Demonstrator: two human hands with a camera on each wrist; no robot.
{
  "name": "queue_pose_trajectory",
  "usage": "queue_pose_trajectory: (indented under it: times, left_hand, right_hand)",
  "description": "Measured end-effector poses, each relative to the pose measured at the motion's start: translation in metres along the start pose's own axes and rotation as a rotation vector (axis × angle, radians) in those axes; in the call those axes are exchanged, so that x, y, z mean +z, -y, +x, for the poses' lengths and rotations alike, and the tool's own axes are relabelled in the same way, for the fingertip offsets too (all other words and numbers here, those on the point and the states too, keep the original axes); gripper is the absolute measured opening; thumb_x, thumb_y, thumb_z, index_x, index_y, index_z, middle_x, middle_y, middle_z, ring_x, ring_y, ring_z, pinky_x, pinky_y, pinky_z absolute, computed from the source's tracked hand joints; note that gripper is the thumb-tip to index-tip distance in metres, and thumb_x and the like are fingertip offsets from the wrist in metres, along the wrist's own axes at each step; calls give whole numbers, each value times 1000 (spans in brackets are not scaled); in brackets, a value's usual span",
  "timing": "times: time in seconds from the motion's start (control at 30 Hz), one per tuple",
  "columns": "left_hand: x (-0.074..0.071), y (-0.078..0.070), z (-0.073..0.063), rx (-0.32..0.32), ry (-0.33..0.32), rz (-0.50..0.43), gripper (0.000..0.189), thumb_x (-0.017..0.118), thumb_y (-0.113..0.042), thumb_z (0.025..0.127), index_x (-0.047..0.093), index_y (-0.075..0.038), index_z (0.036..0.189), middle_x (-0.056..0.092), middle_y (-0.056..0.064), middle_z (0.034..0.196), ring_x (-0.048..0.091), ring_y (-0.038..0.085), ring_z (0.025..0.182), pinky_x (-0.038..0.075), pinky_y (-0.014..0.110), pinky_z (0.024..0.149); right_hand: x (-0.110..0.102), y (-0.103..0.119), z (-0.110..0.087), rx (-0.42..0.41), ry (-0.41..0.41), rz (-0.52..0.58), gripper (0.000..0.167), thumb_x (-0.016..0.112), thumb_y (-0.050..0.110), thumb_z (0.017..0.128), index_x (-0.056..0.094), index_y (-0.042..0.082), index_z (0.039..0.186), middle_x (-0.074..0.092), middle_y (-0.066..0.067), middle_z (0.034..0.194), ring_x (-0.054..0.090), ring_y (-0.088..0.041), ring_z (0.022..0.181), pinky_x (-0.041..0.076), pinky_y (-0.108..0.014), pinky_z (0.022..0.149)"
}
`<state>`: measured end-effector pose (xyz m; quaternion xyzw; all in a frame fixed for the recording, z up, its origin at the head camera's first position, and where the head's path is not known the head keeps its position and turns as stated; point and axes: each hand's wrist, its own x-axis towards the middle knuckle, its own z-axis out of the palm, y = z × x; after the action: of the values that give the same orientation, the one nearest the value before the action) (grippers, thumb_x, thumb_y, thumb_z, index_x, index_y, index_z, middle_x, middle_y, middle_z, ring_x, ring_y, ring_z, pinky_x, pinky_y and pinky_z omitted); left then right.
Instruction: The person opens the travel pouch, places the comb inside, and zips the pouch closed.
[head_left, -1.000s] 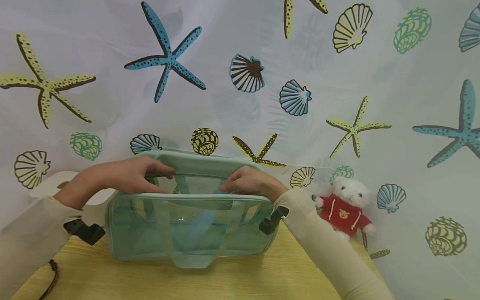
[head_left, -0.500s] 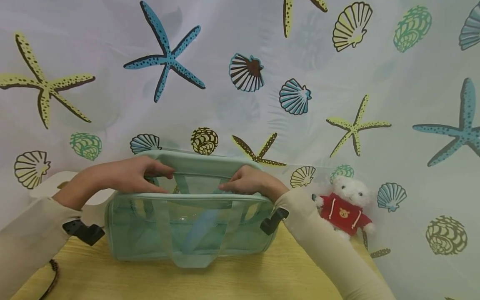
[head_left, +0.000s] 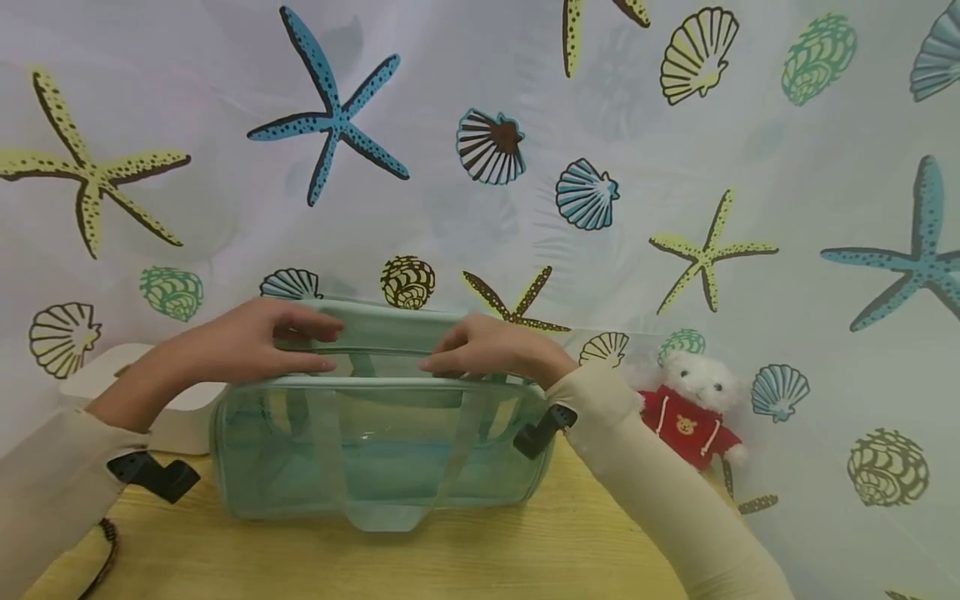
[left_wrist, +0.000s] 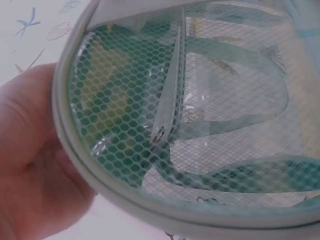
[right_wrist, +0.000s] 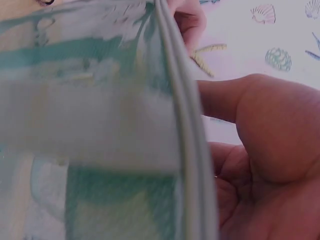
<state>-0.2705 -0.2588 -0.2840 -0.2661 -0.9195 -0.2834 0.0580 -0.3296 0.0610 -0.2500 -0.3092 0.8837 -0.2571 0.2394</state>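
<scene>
A see-through mint-green bag (head_left: 255, 483) with a pale strap (head_left: 386, 518) stands on the table, its top unzipped. My left hand (head_left: 251, 337) is at the left of the opening, thumb and fingers spread apart. Over the right part of the opening, my right hand (head_left: 491, 346) hangs with loosely bent fingers and nothing visible in them. A blue, long thing (head_left: 390, 448) lies low inside the bag, blurred by the front panel. The left wrist view shows the mesh-patterned end panel (left_wrist: 115, 105). The right wrist view shows the bag's piped edge (right_wrist: 187, 125) beside my thumb.
A white teddy bear (head_left: 701, 379) in a red hoodie sits at the back right. Behind the bag at left is a white rounded object (head_left: 108, 367). A dark braided cord (head_left: 107, 550) lies on the wooden table (head_left: 525, 558). A shell-print curtain (head_left: 465, 225) hangs behind.
The blue thing slanted up to my right hand inside the bag; now it lies flat and low. My right hand has let go and risen slightly to the left. My left hand lifted a little.
</scene>
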Motion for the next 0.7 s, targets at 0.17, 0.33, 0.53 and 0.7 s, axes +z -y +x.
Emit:
queue_pose_trajectory:
  times: [0.17, 0.33, 0.53, 0.7]
  left_hand:
    - [5, 7, -26, -1, -301, 86, 21, 78, -30, 93, 74, -26, 113, 70, -8, 103, 61, 4, 95, 52, 18, 81]
    - [6, 21, -53, -74, -391, 46, 18, 81, -28, 90, 71, -26, 105, 63, -8, 96, 53, 1, 90, 44, 8, 77]
    - [16, 48, -82, -44, -364, -35, 35, 88, -16, 82, 67, -19, 111, 64, -5, 97, 56, 0, 89, 50, 11, 72]
    - [26, 55, -90, -49, -407, -80, 39, 90, -12, 79, 66, -18, 110, 66, -10, 89, 61, -1, 82, 52, 10, 70]
  right_hand:
    - [6, 24, 6, -78, -4, 44, 35, 65, 40, 101, 72, 16, 127, 73, 1, 123, 70, -15, 114, 58, -32, 95]
    - [14, 49, 19, -96, -4, 14, 35, 64, 39, 102, 72, 16, 127, 74, 1, 117, 72, -14, 104, 59, -34, 93]
    - [32, 80, 51, -82, 42, -30, 30, 62, 39, 103, 75, 15, 116, 73, 2, 104, 64, -10, 82, 57, -26, 76]
    - [47, 97, 73, -57, 56, -139, 42, 57, 40, 105, 62, 18, 70, 49, 6, 63, 42, -10, 56, 43, -25, 58]
